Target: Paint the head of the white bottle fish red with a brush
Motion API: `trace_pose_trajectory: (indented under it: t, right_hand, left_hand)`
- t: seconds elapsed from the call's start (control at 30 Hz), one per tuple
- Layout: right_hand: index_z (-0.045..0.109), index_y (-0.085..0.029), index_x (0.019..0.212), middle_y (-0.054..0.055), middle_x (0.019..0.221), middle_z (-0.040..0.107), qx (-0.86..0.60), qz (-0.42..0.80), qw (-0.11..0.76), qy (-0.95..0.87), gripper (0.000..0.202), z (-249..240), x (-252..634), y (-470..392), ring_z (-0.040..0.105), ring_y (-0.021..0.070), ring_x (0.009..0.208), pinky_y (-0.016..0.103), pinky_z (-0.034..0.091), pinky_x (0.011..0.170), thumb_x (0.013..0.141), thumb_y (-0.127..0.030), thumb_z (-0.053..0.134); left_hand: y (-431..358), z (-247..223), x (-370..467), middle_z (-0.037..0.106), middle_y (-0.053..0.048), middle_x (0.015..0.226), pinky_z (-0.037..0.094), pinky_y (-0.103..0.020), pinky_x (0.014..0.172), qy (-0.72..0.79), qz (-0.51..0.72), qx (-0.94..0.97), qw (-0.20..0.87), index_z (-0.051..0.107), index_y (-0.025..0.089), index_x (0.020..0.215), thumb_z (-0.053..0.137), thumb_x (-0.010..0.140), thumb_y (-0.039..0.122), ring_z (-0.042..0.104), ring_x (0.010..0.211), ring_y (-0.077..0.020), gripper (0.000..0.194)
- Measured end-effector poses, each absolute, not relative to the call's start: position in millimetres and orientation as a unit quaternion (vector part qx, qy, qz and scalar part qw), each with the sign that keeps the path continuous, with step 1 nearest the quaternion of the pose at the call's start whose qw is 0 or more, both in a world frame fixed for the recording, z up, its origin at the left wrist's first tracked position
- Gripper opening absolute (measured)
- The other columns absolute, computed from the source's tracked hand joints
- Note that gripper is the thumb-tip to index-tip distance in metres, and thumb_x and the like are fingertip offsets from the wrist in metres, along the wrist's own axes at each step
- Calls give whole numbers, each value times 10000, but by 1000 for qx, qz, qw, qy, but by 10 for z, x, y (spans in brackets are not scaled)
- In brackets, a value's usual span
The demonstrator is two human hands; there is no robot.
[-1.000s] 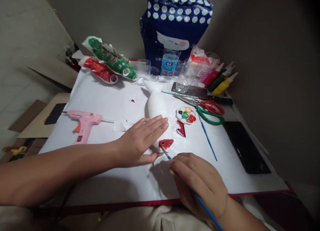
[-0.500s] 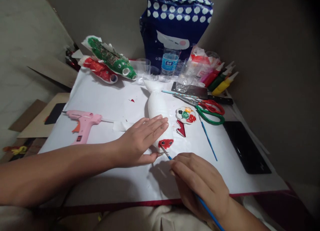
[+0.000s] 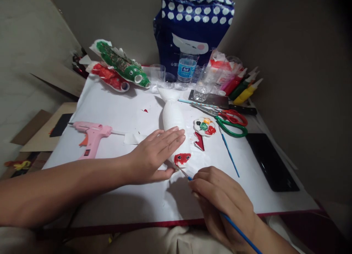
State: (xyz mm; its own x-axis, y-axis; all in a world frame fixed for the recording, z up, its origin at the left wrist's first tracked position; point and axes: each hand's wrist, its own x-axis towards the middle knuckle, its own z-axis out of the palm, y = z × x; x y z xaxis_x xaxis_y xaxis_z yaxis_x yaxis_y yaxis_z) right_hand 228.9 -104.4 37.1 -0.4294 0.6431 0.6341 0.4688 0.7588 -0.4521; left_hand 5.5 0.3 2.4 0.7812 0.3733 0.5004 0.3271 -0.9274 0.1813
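A white fish-shaped craft [image 3: 173, 116] lies on the table with its tail pointing away from me. Its near end carries a red-painted face patch [image 3: 182, 159] with two stuck-on eyes. Across the body rests my left hand [image 3: 156, 155], fingers over the top and thumb by the mouth end, holding it down. My right hand [image 3: 222, 202] is closed around a blue paintbrush [image 3: 239, 230]. The brush tip touches the fish's near edge, just below the red patch. To the fish's right sits a flower-shaped palette [image 3: 204, 126] with dabs of black, orange, green and red paint.
A pink glue gun [image 3: 92, 131] lies left. Scissors [image 3: 232, 125], a cleaver [image 3: 210, 99], a second brush [image 3: 229, 155] and a black phone [image 3: 271, 162] lie right. Behind stand painted fish [image 3: 121, 65], a bottle [image 3: 187, 70], paint bottles [image 3: 246, 92] and a blue bag [image 3: 192, 30].
The brush tip has moved down from the red patch's left side to the fish's near edge. Red now shows lower on the left of the face. My left hand stays in place.
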Motion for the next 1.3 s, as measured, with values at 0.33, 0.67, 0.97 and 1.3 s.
trace_pose_trajectory:
  t: [0.33, 0.67, 0.97, 1.3]
  right_hand:
    - [613, -55, 1144, 138, 867, 656, -302, 107, 428, -845, 341, 349, 2316, -1010, 611, 226, 809, 382, 579, 696, 860, 54, 459]
    - [599, -109, 1141, 108, 841, 660, -324, 142, 417, -837, 367, 396, 2344, -994, 609, 209, 756, 355, 561, 656, 837, 50, 466]
    - [635, -164, 1084, 72, 821, 691, -369, 143, 418, -818, 277, 555, 2549, -911, 664, 199, 732, 326, 562, 649, 892, 0, 522]
    - [702, -197, 894, 22, 698, 727, -595, -15, 366, -715, 101, 264, 3178, -164, 614, 142, 522, 254, 446, 505, 925, -220, 608]
  left_hand:
    - [-6, 24, 49, 482, -265, 1580, 429, -539, 1155, 190, 270, 943, 43, 228, 88, 1629, 659, 873, 267, 415, 1517, -374, 888]
    - [-2, 17, 56, 486, -262, 1578, 433, -535, 1150, 188, 275, 942, 39, 208, 99, 1637, 650, 888, 275, 420, 1514, -373, 887]
    - [-1, 8, 59, 492, -263, 1572, 446, -539, 1142, 188, 278, 941, 33, 173, 103, 1653, 655, 897, 292, 440, 1498, -384, 916]
    - [-7, 16, 53, 499, -261, 1567, 451, -529, 1142, 187, 279, 941, 31, 207, 88, 1640, 658, 900, 270, 437, 1503, -371, 886]
